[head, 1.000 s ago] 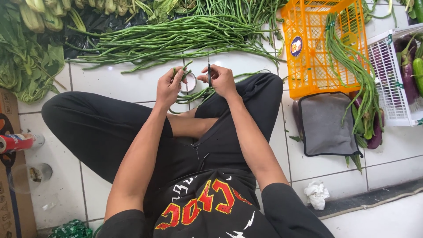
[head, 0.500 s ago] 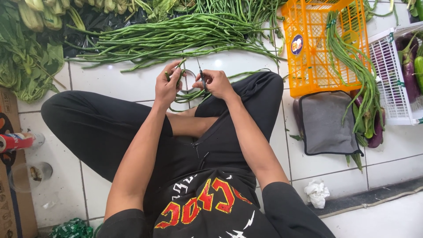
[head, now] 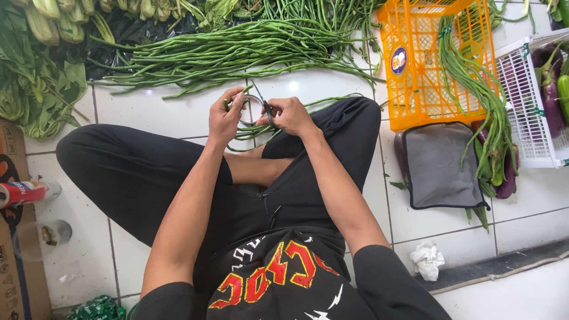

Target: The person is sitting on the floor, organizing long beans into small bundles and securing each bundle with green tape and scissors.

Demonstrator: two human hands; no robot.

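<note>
Here, left hand [head: 224,118] and right hand [head: 288,114] pinch small long-bean bundle [head: 256,127] above lap. Orange crate [head: 415,77] holds long beans [head: 474,83]; white basket [head: 527,112] holds eggplants [head: 548,83].

White glazed floor tiles [head: 308,83] with dark grout lines, evenly lit, faint glare near the far edge. Black plastic sheet [head: 118,44] along the far edge. Orange plastic crate [head: 415,89] and white crate [head: 527,106] toward the far right corner. Grey mat [head: 441,166] beside them. Cardboard [head: 12,195] at the left edge. Crumpled tissue [head: 428,259] lower right.
</note>
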